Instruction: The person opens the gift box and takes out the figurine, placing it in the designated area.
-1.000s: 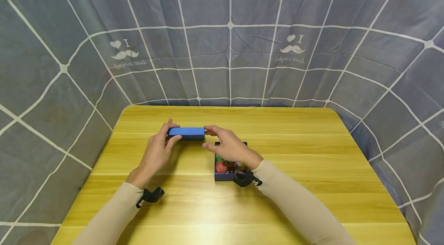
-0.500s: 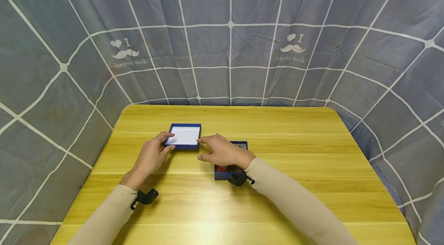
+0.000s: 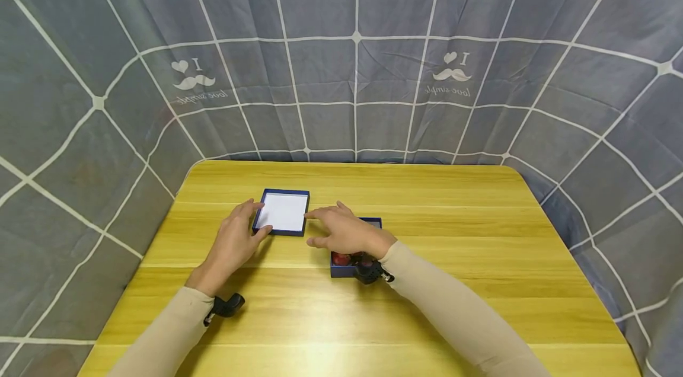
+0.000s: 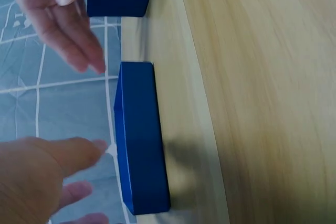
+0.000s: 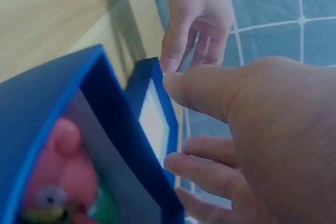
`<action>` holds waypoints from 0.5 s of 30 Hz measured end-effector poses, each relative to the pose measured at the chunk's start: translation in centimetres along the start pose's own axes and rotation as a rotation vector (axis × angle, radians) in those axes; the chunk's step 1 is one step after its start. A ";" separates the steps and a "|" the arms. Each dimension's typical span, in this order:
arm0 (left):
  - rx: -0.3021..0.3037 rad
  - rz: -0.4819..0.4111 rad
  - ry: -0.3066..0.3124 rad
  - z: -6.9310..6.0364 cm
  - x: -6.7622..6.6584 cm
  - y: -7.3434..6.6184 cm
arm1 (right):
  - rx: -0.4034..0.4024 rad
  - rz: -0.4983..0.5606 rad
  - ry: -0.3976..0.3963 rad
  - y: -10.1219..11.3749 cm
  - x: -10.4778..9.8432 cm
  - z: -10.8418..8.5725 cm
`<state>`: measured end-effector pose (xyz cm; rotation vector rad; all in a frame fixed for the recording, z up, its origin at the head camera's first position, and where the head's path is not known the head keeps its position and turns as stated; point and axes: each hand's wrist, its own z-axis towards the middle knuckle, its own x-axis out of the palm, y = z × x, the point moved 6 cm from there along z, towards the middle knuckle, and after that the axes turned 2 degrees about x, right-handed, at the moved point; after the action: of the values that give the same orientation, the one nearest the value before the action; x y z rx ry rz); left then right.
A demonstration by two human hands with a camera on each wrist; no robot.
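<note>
A shallow blue box part with a white inside [image 3: 283, 211] lies hollow side up on the table, left of centre. At its left side is my left hand [image 3: 228, 245], fingers loosely spread by the rim; contact is unclear. My right hand [image 3: 349, 232] hovers off its right side, fingers spread and gripping nothing. Below the right wrist stands a deeper blue box [image 3: 341, 271], partly covered by the hand and wrist camera. In the right wrist view a pink figure [image 5: 65, 171] and something green [image 5: 105, 205] show inside that box.
The wooden table [image 3: 453, 217] has rounded far corners. A grey curtain [image 3: 320, 69] with white grid lines surrounds its far edge and sides. Black cameras are strapped to both wrists, the left one [image 3: 228, 306] low over the table.
The shallow blue part has turned from showing its blue outside to lying flat with its white inside up. Both hands have loosened from it, and the right has moved slightly lower.
</note>
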<state>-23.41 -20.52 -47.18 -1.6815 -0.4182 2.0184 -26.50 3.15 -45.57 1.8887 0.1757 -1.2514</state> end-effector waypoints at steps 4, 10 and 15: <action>0.050 -0.024 -0.028 -0.1 0.0 -1.3 | -0.021 0.019 -0.043 -0.1 -1.1 -0.8; 0.143 -0.080 -0.012 -0.3 1.1 -3.3 | -0.019 0.032 -0.109 -0.8 -2.5 -2.6; 0.229 -0.117 0.051 -0.8 2.7 -5.0 | -0.023 0.040 -0.168 -1.5 -3.3 -4.3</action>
<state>-22.17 -14.89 -46.94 -1.5289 -0.2511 1.8577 -25.93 8.18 -43.14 1.7500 0.0623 -1.3677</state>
